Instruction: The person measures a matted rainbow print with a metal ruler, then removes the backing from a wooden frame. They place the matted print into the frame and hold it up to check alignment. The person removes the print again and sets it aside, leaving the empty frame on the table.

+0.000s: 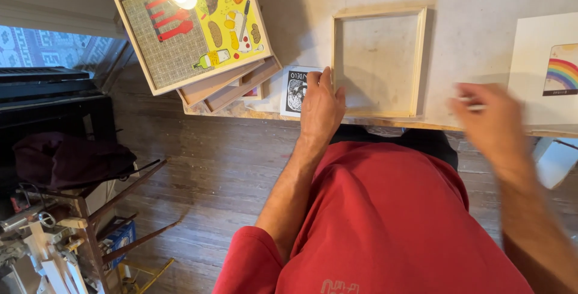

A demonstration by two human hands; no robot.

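An empty pale wooden frame [419, 53] lies flat on the worn white tabletop [475, 35]. My left hand [321, 106] rests flat against its left rail near the front corner, fingers together, holding nothing. Just left of that hand lies a small black-and-white print [294, 91]. My right hand [490, 118] is blurred to the right of the frame, with a thin white stick-like thing [471, 100] pinched at its fingertips.
A stack of framed pictures, the top one yellow with food drawings [198, 26], overhangs the table's left end. A white sheet with a rainbow print [557, 68] lies at far right. Wooden floor below; a cluttered tool stand [48, 234] stands at lower left.
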